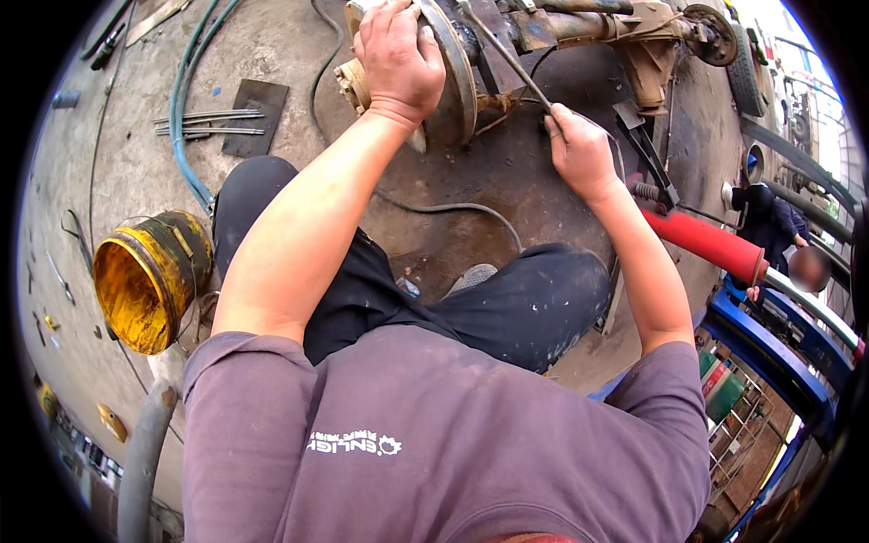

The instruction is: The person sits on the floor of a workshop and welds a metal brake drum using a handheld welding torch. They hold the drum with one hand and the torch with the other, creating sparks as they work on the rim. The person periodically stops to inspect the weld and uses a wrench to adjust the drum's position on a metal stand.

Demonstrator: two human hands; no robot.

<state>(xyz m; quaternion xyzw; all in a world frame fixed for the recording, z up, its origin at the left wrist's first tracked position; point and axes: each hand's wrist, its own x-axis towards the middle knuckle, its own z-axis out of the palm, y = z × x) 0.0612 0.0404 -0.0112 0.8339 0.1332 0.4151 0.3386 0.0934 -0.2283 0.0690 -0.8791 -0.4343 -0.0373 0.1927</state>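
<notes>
My left hand (pixel 398 63) lies on a large round metal brake drum (pixel 459 86) at the end of a vehicle axle (pixel 579 29); its fingers are stretched over the drum, thumb apart. My right hand (pixel 579 149) is closed around a long thin metal bar (pixel 507 56). The bar slants up and left from that fist, past the drum's right side, and its far end is cut off by the top edge. A brass-coloured hub (pixel 353 86) sticks out on the drum's left, below my left wrist.
A yellow-stained bucket (pixel 136 290) lies tilted on the left. Thin rods (pixel 213 116) rest on a dark plate (pixel 258 136). Blue hoses (pixel 181 136) and a black cable (pixel 453 208) cross the floor. A red cylinder (pixel 711 242) is on my right; another person (pixel 774 217) crouches beyond.
</notes>
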